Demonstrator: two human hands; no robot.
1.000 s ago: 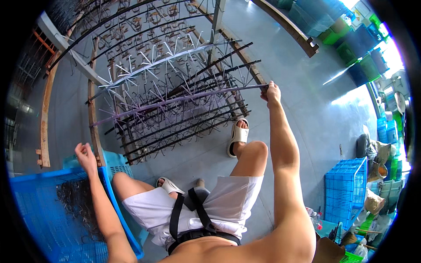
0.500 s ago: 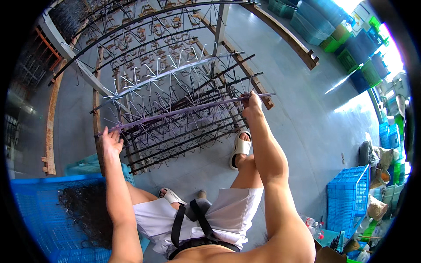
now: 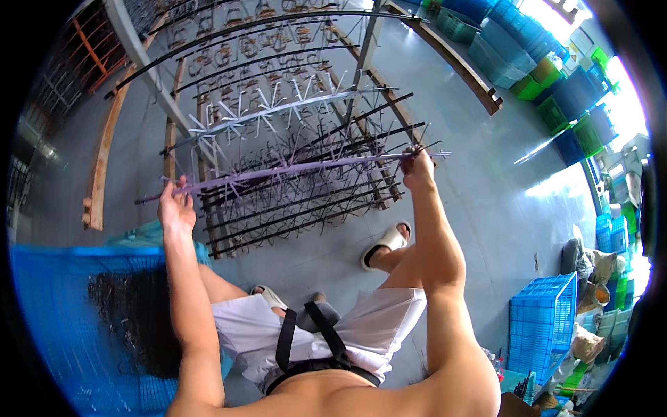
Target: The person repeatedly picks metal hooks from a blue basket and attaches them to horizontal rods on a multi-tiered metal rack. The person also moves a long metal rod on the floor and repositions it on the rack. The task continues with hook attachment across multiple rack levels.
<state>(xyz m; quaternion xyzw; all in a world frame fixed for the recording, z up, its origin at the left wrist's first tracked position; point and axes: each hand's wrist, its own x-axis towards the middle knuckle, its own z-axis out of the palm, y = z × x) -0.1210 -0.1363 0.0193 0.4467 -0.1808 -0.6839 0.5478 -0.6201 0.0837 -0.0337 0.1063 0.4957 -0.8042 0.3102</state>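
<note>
Purple rod [image 3: 333, 164], blue latticed crate [image 3: 533, 326], white shorts [image 3: 243, 330]

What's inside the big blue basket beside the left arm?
The blue basket holds a dark, tangled heap. The left forearm covers its right side; whatever lies there or beneath the heap cannot be seen.

A smooth grey floor [image 3: 479, 208], glossy with reflected light toward the right, carries a rack [image 3: 148, 66] with pale metal posts and wooden rails [image 3: 174, 125]. Across the rack lie many dark rods [image 3: 316, 220] and one whitish hooked rod [image 3: 264, 117]. A blue lattice crate [image 3: 542, 326], green bins [image 3: 528, 87] and white sandals [image 3: 393, 239] also rest on the floor.
</note>
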